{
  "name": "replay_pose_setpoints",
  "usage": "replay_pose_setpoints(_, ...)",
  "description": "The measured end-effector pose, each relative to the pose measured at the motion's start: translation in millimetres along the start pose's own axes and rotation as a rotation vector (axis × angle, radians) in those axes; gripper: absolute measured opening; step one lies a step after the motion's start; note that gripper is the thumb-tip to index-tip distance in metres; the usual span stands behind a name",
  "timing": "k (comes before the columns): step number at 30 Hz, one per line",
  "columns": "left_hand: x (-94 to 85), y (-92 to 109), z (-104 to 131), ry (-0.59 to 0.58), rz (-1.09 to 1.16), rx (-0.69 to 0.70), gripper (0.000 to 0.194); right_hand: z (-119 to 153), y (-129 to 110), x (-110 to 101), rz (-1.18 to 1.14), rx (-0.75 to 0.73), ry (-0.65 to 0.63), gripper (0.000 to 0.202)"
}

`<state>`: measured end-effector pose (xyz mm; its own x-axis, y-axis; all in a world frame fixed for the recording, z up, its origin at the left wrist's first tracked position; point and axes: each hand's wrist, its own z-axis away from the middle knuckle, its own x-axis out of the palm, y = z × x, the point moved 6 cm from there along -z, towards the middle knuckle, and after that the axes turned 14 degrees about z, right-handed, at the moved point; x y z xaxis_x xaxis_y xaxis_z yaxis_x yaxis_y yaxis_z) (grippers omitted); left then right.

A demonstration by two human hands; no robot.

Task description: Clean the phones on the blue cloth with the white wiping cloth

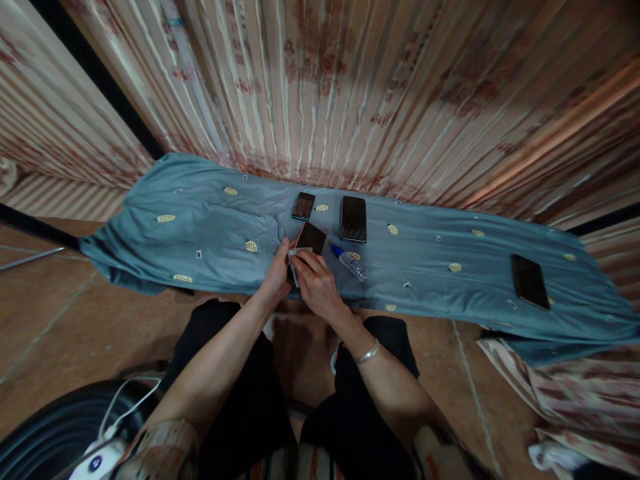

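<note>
Patterned sleeves [163, 447] were nearest. Over a teal yellow-printed cloth [420, 250], the left hand [275, 275] gripped a dark smartphone [312, 238], seemingly to steady it, while the right hand [319, 287] pressed a pale wipe [294, 262] against it; a clear, blue-capped bottle [354, 265] lay within easy reach.

Dim, muted light fills the frame, and its direction is hard to tell. The pleated beige fabric curtain with reddish flowers [315, 73] is paler at upper left and centre and browner at upper right, where a warm orange gleam slants across it. Deep shadow at lower centre swallows detail in the black cloth trousers [250, 393]. A small highlight marks the shiny silver-coloured bracelet [369, 352]. Fine detail is soft throughout, and wide-angle distortion stretches shapes toward the edges.
</note>
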<state>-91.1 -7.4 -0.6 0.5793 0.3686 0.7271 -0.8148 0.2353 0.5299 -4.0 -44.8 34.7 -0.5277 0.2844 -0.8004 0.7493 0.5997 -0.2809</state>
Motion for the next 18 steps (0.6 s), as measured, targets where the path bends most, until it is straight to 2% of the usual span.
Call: replay_pose_setpoints(18,-1.8,8.2,-3.6,-0.043,-0.051,0.048,0.043,0.8,-8.7,-3.2,-0.057,-0.043,-0.042,0.036)
